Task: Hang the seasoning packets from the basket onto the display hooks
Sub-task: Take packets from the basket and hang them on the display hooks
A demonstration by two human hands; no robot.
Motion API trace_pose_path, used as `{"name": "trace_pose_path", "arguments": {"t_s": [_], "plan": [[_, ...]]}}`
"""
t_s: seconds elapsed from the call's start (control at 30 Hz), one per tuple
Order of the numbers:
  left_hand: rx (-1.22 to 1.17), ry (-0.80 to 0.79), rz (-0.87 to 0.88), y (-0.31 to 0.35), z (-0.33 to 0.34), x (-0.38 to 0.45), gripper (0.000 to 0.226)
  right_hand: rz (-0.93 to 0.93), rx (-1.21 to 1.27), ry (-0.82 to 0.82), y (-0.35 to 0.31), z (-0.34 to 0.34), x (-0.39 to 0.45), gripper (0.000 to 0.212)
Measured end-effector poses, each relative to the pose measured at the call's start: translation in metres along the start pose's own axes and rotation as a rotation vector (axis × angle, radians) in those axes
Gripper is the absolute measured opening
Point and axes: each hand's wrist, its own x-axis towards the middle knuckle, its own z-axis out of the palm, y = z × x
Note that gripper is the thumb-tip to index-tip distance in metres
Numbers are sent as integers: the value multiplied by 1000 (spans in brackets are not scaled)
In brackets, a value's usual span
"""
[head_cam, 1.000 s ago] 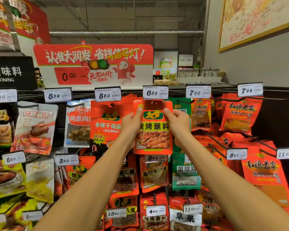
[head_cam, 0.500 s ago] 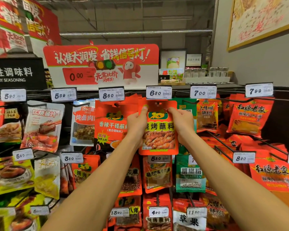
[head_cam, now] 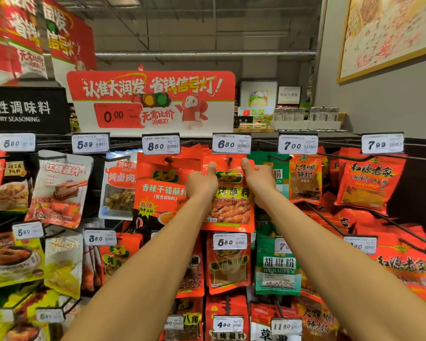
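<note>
An orange seasoning packet (head_cam: 229, 207) with a picture of grilled skewers hangs at the top row, under the 6.80 price tag (head_cam: 231, 143). The tip of the black display hook (head_cam: 229, 159) shows through the hole at the packet's top. My left hand (head_cam: 202, 183) pinches the packet's upper left edge, thumb on its front. On the upper right edge, my right hand (head_cam: 258, 177) pinches it the same way. The basket is out of view.
Rows of hooks with hanging seasoning packets fill the rack: an orange packet (head_cam: 162, 188) just left under the 8.50 tag, green pepper packets (head_cam: 278, 269) to the right, red ones (head_cam: 371, 183) at far right. A red promotional sign (head_cam: 150, 102) stands above.
Both hands have lifted the packet upward toward the 6.80 tag, and the hook tip now pokes through its hole. The camera view has shifted left and upward.
</note>
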Motion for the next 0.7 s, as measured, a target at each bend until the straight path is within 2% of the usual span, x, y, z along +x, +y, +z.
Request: {"name": "trace_pose_path", "arguments": {"t_s": [0.1, 0.2, 0.23, 0.33, 0.4, 0.53, 0.7], "plan": [[105, -43, 38, 1, 2, -3, 56, 5, 52, -39, 5, -3, -2, 46], [153, -73, 180, -14, -7, -18, 36, -16, 100, -46, 27, -10, -13, 25], [179, -66, 221, -21, -12, -26, 37, -30, 86, -58, 33, -13, -17, 21], [229, -51, 353, -42, -20, -41, 55, -87, -29, -27, 40, -17, -15, 29], [279, -100, 402, -44, -15, -41, 58, -88, -63, 1, 36, -14, -7, 32], [330, -247, 294, -35, -1, -23, 64, -14, -119, 51, 32, -3, 7, 26], [338, -301, 170, -27, 9, -1, 79, 102, -132, 16, 35, -1, 21, 29]]}}
